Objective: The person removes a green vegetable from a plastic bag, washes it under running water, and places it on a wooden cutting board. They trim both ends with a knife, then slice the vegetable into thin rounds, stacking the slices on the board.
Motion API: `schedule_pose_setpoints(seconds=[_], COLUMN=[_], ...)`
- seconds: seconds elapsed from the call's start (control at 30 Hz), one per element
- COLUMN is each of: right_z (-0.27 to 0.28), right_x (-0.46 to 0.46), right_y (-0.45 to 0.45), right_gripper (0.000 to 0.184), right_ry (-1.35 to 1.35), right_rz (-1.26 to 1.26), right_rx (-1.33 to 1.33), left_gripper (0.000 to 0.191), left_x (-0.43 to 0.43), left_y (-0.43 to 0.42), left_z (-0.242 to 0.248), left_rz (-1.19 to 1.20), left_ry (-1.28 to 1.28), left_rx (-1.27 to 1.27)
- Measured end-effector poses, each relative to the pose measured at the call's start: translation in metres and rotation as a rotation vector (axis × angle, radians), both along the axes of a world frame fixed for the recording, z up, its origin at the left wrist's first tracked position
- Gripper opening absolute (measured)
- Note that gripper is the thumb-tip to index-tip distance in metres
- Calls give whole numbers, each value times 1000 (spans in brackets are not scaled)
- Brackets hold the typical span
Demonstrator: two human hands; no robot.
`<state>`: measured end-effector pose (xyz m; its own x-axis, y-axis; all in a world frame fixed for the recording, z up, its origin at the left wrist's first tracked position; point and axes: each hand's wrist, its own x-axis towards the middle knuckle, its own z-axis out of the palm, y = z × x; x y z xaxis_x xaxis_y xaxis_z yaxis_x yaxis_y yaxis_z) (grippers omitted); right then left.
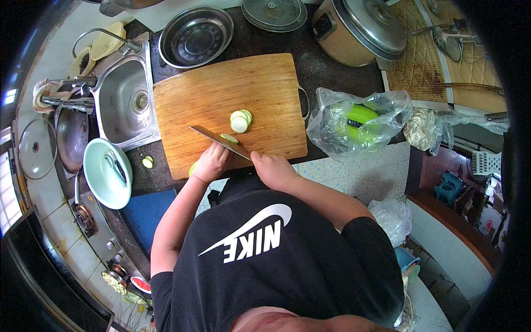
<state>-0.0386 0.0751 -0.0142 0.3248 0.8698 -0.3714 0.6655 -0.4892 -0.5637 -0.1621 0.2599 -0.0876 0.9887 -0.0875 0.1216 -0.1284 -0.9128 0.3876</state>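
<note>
A kitchen knife (pixel 220 141) lies across the near part of a wooden cutting board (pixel 199 99), its handle in my right hand (pixel 274 170). My left hand (pixel 212 162) is close against the near side of the blade, over a green squash (pixel 192 168) whose end shows at the board's near edge; most of it is hidden by the hand. On the blade's far side is a cut slice (pixel 229 138). Several round, pale slices with green rims (pixel 239 123) overlap farther up the board.
Left are a steel sink (pixel 122 99), a light green bowl (pixel 93 178) holding utensils, and a squash end piece (pixel 147 162) on the counter. A metal basin (pixel 196 37) and a rice cooker (pixel 352 37) stand beyond. Right is a plastic bag (pixel 323 124) with green vegetables.
</note>
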Motion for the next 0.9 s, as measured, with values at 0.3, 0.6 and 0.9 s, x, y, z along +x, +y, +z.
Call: schedule_pose_setpoints(seconds=[0.3, 0.6, 0.9], right_z=[-4, -31, -57], right_x=[3, 3, 11], right_y=[8, 21, 19], right_gripper=[8, 9, 12], right_ry=[65, 79, 23], right_rz=[-27, -35, -48], right_rx=[-4, -49, -7], left_gripper=[27, 25, 27], left_x=[-1, -3, -4], left_y=[-1, -2, -3], left_z=[1, -4, -4], left_rz=[19, -1, 26], left_ry=[9, -4, -3], left_rx=[-36, 48, 79])
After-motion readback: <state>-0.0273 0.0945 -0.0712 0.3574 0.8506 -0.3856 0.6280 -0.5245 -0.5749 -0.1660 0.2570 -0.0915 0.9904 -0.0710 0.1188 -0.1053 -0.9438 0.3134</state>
